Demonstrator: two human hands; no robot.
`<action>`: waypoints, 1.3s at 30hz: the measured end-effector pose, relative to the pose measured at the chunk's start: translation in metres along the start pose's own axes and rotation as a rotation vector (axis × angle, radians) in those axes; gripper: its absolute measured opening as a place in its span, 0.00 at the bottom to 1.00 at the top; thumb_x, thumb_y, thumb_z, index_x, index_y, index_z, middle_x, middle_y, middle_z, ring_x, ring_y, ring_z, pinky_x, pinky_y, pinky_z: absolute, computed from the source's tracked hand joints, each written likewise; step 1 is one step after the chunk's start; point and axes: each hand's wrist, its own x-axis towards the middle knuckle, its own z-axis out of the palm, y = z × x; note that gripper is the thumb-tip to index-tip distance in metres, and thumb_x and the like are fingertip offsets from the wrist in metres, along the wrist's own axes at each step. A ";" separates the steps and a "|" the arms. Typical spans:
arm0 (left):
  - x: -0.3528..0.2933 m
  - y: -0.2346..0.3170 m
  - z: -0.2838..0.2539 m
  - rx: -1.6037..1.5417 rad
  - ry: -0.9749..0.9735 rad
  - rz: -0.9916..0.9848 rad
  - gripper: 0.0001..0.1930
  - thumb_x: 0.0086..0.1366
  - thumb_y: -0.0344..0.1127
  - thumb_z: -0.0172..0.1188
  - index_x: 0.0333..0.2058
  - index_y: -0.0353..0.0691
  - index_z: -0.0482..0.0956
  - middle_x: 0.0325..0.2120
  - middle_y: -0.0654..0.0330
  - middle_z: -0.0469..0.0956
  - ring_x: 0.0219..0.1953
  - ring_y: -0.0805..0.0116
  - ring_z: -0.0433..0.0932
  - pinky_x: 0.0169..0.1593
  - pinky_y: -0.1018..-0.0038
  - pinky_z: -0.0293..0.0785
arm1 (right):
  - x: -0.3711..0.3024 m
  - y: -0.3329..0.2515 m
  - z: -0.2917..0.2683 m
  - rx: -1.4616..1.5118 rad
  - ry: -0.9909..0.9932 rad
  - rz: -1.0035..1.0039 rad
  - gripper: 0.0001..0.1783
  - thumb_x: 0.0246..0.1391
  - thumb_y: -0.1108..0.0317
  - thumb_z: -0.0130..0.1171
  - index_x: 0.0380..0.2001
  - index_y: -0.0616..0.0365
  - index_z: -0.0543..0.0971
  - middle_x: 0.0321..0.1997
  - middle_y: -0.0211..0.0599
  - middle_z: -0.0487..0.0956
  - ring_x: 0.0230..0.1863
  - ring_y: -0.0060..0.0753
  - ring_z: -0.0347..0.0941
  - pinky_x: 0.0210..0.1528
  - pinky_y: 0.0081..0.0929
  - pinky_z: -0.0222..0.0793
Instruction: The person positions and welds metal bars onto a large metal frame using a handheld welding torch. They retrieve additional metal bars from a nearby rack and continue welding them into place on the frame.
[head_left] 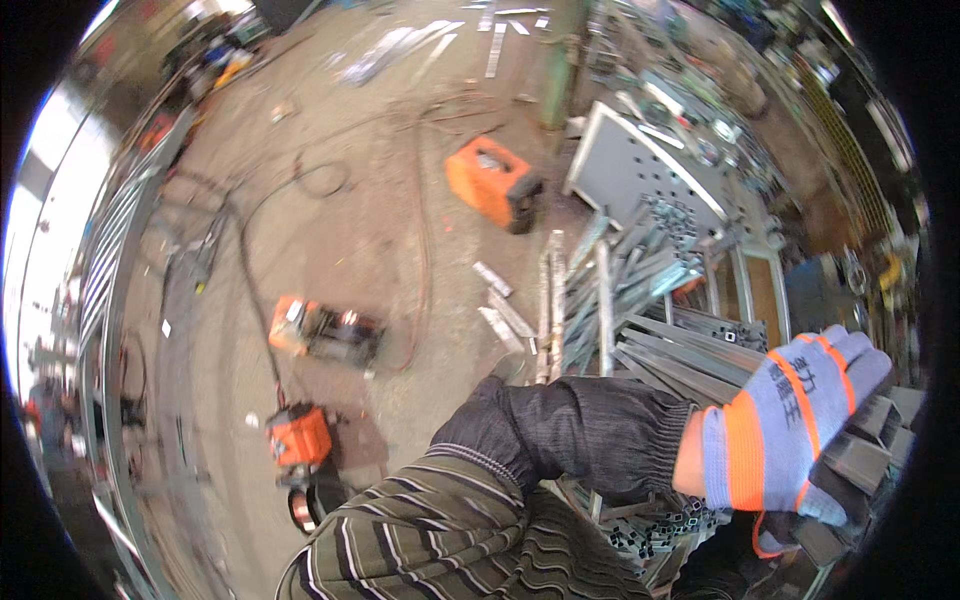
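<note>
My left hand (785,425), in a grey-blue knit glove with orange bands, reaches across to the right. Its fingers are stretched out and its thumb stands apart, over a stack of square metal tubes (858,462). The hand seems to rest against the tubes; its palm is hidden. Beneath the left wrist, a small part of my right hand (775,538) shows, with an orange glove edge. The rest of it is covered, so its fingers cannot be made out. A dark sleeve cover (600,430) runs over my left forearm, above a striped sleeve.
More metal tubes (690,365) lie in bundles beside my left arm, with a perforated panel (640,165) leaning behind. Orange machines (490,180) and cables lie on the concrete floor (380,230). A metal railing frame (110,260) stands at left, a green post (562,70) at the back.
</note>
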 end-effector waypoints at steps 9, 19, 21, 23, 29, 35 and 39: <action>-0.153 0.093 -0.018 0.301 0.262 -0.238 0.52 0.43 0.50 0.76 0.63 0.30 0.64 0.57 0.40 0.70 0.60 0.38 0.69 0.65 0.54 0.64 | -0.052 -0.063 0.079 0.078 -0.205 -0.494 0.35 0.48 0.49 0.69 0.59 0.47 0.76 0.59 0.37 0.78 0.61 0.45 0.73 0.62 0.49 0.69; -0.533 0.095 -0.045 0.494 0.680 -0.713 0.44 0.45 0.50 0.73 0.60 0.36 0.71 0.54 0.46 0.75 0.58 0.43 0.73 0.64 0.54 0.67 | -0.186 -0.100 0.353 0.806 -1.202 -0.203 0.30 0.53 0.53 0.66 0.58 0.52 0.76 0.55 0.39 0.80 0.56 0.45 0.76 0.57 0.45 0.74; -0.603 0.102 -0.035 0.542 0.721 -0.838 0.45 0.46 0.51 0.75 0.60 0.36 0.70 0.56 0.48 0.74 0.59 0.45 0.73 0.63 0.55 0.68 | -0.216 -0.081 0.395 0.793 -1.083 -0.452 0.26 0.54 0.58 0.66 0.55 0.53 0.76 0.54 0.40 0.81 0.54 0.44 0.78 0.56 0.42 0.75; -0.657 0.102 -0.034 0.465 0.791 -0.902 0.48 0.45 0.53 0.77 0.61 0.35 0.69 0.57 0.46 0.73 0.59 0.43 0.72 0.64 0.54 0.67 | -0.242 -0.076 0.435 0.844 -1.125 -0.352 0.22 0.56 0.63 0.65 0.53 0.55 0.77 0.52 0.40 0.82 0.54 0.43 0.79 0.56 0.38 0.76; -0.714 0.141 -0.040 0.359 0.638 -0.871 0.58 0.46 0.62 0.75 0.69 0.33 0.59 0.66 0.43 0.63 0.70 0.42 0.59 0.72 0.53 0.53 | -0.294 -0.088 0.459 0.774 -1.061 -0.439 0.16 0.66 0.68 0.52 0.55 0.56 0.74 0.48 0.38 0.81 0.48 0.38 0.81 0.50 0.35 0.83; -0.710 0.168 -0.028 -0.004 0.822 -0.935 0.30 0.74 0.45 0.50 0.66 0.30 0.65 0.65 0.48 0.68 0.70 0.52 0.63 0.73 0.60 0.54 | -0.337 -0.079 0.414 0.795 -1.066 -0.069 0.41 0.59 0.76 0.58 0.73 0.58 0.55 0.67 0.39 0.71 0.58 0.34 0.75 0.59 0.33 0.75; -0.692 0.152 -0.014 -0.444 1.578 -1.256 0.14 0.73 0.38 0.55 0.53 0.42 0.79 0.42 0.60 0.84 0.41 0.60 0.83 0.43 0.68 0.79 | -0.345 -0.064 0.395 1.134 -1.262 0.683 0.44 0.53 0.81 0.57 0.74 0.60 0.57 0.71 0.40 0.68 0.66 0.33 0.69 0.62 0.31 0.71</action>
